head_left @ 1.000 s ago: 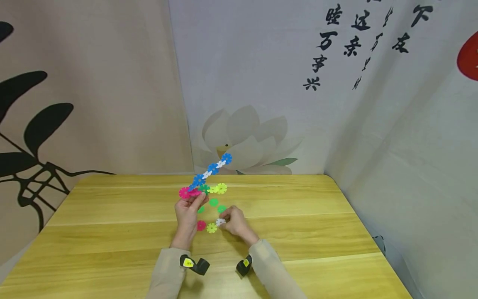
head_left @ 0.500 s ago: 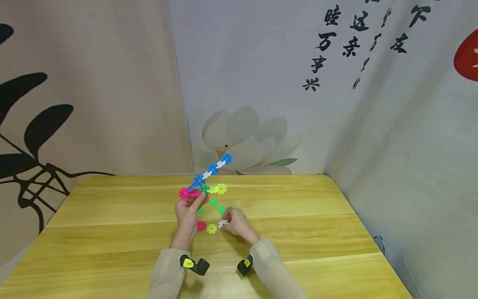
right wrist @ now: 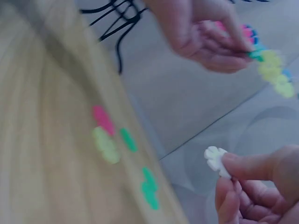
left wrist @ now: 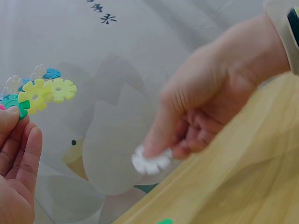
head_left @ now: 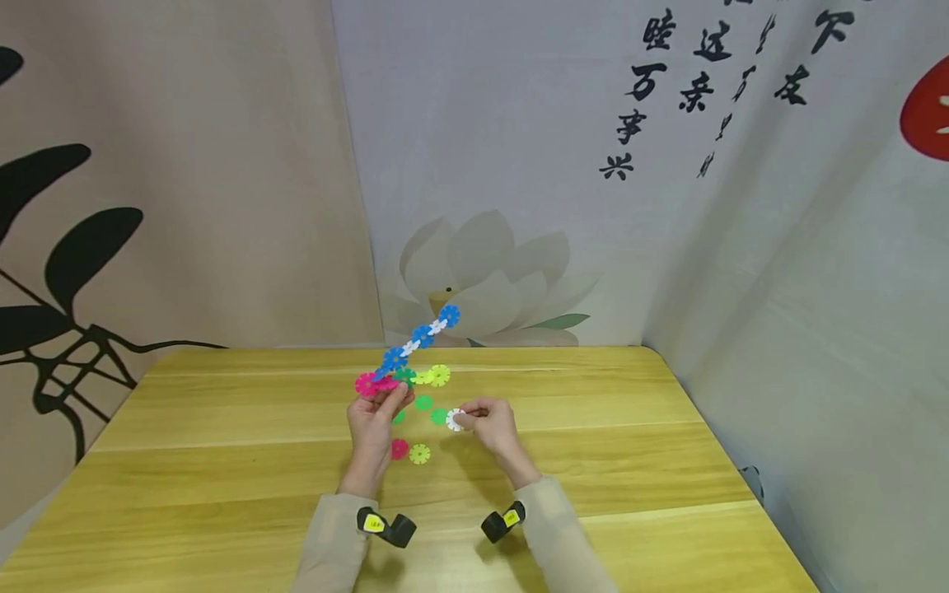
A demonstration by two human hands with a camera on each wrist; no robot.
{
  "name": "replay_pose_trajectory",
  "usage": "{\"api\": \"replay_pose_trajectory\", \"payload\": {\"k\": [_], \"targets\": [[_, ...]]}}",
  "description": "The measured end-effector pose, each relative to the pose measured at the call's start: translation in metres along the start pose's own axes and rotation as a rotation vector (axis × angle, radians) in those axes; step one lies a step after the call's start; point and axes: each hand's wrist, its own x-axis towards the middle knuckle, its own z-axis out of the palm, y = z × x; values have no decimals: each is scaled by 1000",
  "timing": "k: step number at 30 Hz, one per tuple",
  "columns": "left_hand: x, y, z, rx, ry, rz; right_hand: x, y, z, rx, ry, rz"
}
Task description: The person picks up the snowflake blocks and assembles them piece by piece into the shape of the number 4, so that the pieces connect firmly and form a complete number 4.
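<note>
My left hand (head_left: 372,427) pinches a chain of joined snowflake building discs by its dark green disc (head_left: 405,375). From there a row of blue and white discs (head_left: 422,334) slants up and right. Two yellow discs (left wrist: 48,90) stick out to the right of the green one, and pink discs (head_left: 366,384) lie to its left, partly behind the fingers. My right hand (head_left: 493,423) holds a single white snowflake disc (right wrist: 215,159) between thumb and fingers, raised off the table and apart from the chain.
Loose discs lie on the wooden table (head_left: 593,461) between the hands: a pink disc (head_left: 399,449), a yellow disc (head_left: 419,454) and several green discs (head_left: 423,402). A printed cloth (head_left: 504,148) hangs behind the table's far edge.
My right hand has picked the white disc up from beside the loose yellow disc and moved it up and to the right. The left hand and the chain stay put.
</note>
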Motion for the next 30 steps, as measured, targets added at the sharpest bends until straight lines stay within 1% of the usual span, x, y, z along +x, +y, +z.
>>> {"api": "replay_pose_trajectory", "payload": {"k": [4,7,12,16,24,30], "targets": [[0,0,0,-2,-3,-4,-2,-14,-7,104,12,14],[0,0,0,-1,-4,-10,-1,-24,-10,180,34,40],[-1,0,0,-3,-11,-14,0,-35,-14,334,53,90],[-1,0,-1,4,-16,-20,0,-41,-16,427,52,128],[-2,-1,-2,15,-28,-24,-2,-50,-16,530,14,144],[-2,-2,-3,18,-29,-28,-1,-51,-15,551,23,176]]}}
